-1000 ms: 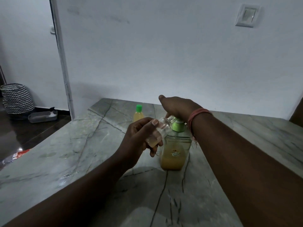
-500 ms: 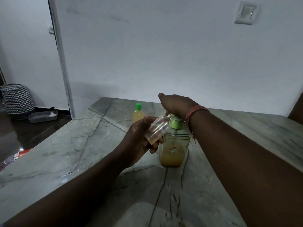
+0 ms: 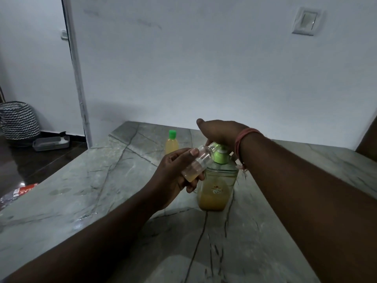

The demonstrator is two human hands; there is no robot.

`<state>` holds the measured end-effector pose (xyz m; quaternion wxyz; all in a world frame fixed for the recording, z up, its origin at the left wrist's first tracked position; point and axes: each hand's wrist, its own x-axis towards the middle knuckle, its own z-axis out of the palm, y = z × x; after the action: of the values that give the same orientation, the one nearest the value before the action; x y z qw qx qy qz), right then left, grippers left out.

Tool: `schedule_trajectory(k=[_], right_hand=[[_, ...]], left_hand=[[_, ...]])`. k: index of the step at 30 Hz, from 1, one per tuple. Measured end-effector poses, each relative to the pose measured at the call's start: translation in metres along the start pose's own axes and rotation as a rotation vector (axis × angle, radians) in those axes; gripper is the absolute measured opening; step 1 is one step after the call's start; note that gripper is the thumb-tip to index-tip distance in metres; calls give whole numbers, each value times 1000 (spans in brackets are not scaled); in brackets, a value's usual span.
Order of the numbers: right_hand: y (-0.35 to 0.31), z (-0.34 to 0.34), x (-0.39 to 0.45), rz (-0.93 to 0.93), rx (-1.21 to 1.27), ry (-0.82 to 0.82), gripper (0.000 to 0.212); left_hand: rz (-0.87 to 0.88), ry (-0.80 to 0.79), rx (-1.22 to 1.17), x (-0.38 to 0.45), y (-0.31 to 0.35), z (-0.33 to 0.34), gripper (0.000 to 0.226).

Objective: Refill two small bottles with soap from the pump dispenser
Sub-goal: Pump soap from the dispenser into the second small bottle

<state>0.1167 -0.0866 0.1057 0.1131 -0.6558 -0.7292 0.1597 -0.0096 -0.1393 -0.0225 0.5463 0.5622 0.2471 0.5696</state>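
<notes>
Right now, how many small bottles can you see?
2. The uncapped small bottle is held tilted in the left hand at the pump dispenser; the green-capped bottle stands behind.

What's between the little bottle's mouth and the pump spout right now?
Nothing visible. The left hand tilts the small bottle so its mouth sits right at the pump dispenser spout, under the right hand.

A home interior, it seems: a grey veined marble counter [image 3: 85, 180] against a plain white wall with a light switch [image 3: 306, 21], and a zigzag-patterned woven basket [image 3: 19, 120] beside a shallow tray [image 3: 51, 142] on a dark glossy floor.
</notes>
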Motion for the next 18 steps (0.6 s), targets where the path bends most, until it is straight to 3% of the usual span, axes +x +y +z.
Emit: schedule_trajectory(k=[6, 18], right_hand=[[7, 9, 11, 11, 59, 70, 66], [7, 4, 8, 0, 51, 57, 65]], left_hand=[[-3, 21, 17, 0, -1, -1, 35], [15, 22, 29, 1, -2, 2, 38]])
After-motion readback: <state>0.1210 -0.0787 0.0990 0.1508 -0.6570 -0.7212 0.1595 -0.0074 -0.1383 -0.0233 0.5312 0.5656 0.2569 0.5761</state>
